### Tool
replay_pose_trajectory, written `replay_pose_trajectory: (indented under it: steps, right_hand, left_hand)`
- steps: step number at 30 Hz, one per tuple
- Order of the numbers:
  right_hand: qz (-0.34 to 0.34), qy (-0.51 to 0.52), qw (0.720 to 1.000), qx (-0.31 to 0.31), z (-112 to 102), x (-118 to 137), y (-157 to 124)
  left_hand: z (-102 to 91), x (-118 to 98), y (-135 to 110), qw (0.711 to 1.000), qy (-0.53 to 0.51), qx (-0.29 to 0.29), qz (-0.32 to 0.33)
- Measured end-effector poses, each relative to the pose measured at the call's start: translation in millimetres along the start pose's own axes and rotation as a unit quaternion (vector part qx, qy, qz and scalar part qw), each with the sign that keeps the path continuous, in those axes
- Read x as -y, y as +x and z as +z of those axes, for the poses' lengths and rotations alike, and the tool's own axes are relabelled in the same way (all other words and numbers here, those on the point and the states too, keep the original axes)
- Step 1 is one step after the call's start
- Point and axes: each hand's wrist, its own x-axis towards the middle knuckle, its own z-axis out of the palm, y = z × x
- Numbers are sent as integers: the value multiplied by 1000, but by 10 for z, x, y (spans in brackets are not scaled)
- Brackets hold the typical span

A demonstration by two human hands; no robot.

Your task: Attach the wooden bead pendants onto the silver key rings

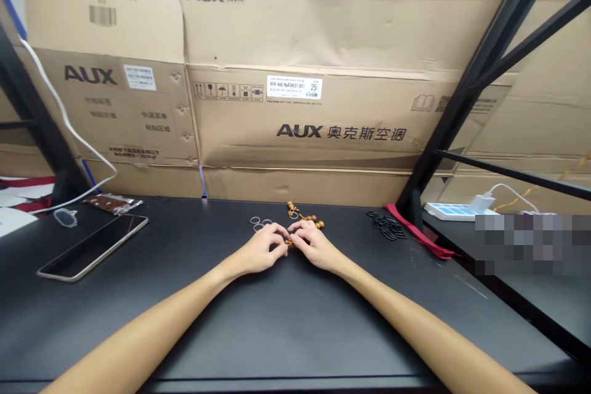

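My left hand (266,249) and my right hand (314,246) meet over the middle of the black table. Their thumbs and fingers are closed in a pinch on a small gold-brown charm (289,242), mostly hidden by the fingertips. Just beyond the hands lie more gold-brown, gourd-like charms (320,224) with cords, and a silver ring (294,215) among them. Several silver split rings (255,220) rest on the table past my left fingers, partly covered by that hand.
A phone (95,247) lies at the left, near a white cable (74,117) and a plastic packet (113,203). Black clasps (386,226) are heaped at the right beside a red strap (420,233). Cardboard boxes (305,154) wall the back; a power strip (455,212) sits beyond the black frame (443,135).
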Motion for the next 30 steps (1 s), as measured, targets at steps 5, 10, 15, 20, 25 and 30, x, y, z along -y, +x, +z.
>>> replay_pose_trajectory:
  steps: [5, 10, 15, 20, 25, 30]
  right_hand:
    - [-6, 19, 1000, 8, -11, 51, -8]
    - [-17, 16, 1000, 14, -2, 42, -11]
    - [-12, 7, 1000, 8, 5, -7, -5]
    - [2, -1, 1000, 4, -11, -15, -3]
    - [-3, 15, 1000, 12, -4, 14, -11]
    - [0, 17, 1000, 13, 0, 48, -13]
  left_hand:
    - [25, 11, 2, 1000, 2, 2, -22]
    - [36, 46, 13, 1000, 1, -1, -10]
    - [16, 40, 14, 1000, -19, 1, -4]
    - [1, 34, 17, 999, -36, 2, -3]
    - [1, -1, 5, 998, -50, 11, -24]
    - [15, 5, 5, 998, -53, 15, -32]
